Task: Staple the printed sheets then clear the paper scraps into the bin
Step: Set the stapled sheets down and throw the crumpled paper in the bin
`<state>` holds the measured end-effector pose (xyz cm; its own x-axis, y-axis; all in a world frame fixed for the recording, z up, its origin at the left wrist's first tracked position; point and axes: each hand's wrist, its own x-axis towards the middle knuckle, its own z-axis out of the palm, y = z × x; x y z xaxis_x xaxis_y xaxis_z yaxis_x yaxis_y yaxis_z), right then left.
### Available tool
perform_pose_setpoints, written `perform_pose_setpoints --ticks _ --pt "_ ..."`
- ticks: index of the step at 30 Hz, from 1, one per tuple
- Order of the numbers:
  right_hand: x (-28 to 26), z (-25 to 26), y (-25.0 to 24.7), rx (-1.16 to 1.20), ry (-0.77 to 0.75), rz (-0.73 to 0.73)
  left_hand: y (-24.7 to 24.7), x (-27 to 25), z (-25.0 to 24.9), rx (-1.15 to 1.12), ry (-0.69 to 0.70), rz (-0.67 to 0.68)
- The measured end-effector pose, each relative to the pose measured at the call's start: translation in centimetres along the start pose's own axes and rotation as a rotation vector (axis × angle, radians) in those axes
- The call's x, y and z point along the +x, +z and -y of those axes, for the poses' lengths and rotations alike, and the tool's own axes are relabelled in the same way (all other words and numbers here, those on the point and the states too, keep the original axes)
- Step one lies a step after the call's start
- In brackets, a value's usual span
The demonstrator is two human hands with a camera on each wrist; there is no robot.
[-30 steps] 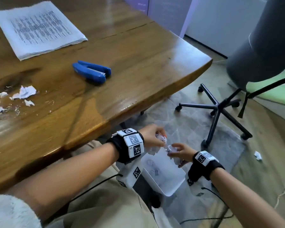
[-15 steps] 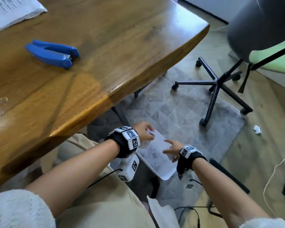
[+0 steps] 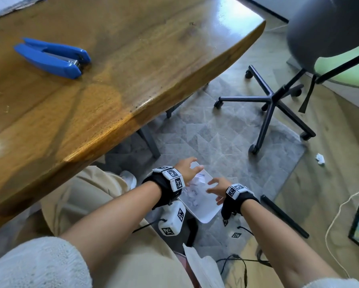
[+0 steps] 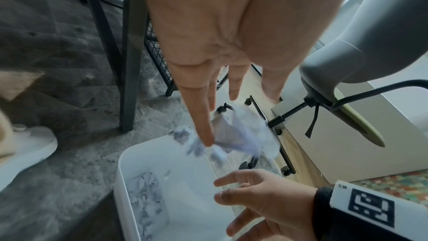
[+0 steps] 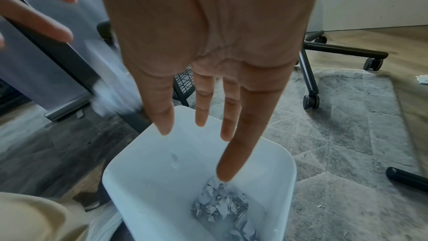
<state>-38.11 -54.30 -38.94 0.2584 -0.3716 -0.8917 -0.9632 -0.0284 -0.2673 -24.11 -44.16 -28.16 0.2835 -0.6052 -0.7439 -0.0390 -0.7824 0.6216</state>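
Observation:
A white bin (image 3: 206,217) stands on the grey rug beside my knees, with crumpled paper scraps (image 5: 222,208) lying at its bottom. My left hand (image 3: 190,168) hovers over the bin's far edge with its fingers spread straight. Blurred paper scraps (image 4: 243,135) are falling just below its fingertips. My right hand (image 3: 214,189) is spread over the bin's (image 5: 289,168) near side and holds nothing. On the wooden table (image 3: 143,69) lies the blue stapler (image 3: 52,58). A corner of the printed sheets (image 3: 4,3) shows at the top left.
A grey office chair with a black wheeled base (image 3: 270,100) stands to the right on the rug. One paper scrap (image 3: 319,159) lies on the floor past the rug. A black bar (image 3: 284,215) and cables lie near my right arm. A table leg (image 4: 129,52) rises left of the bin.
Both hands pinched scraps over the bin before; their fingers have now spread and the scraps are dropping. The head view has tilted down, away from the table.

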Motion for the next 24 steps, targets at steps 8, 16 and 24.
perform_pose_setpoints --ticks 8,16,24 --pt "0.0 -0.3 -1.0 -0.082 -0.005 -0.076 -0.4 -0.1 0.3 -0.036 -0.030 -0.018" --pt "-2.1 1.0 -1.8 -0.296 -0.094 -0.075 -3.3 -0.4 0.4 0.101 0.003 -0.092" --pt "-9.9 7.7 -2.7 -0.638 -0.433 -0.071 -5.4 -4.3 -0.1 0.221 0.054 -0.043"
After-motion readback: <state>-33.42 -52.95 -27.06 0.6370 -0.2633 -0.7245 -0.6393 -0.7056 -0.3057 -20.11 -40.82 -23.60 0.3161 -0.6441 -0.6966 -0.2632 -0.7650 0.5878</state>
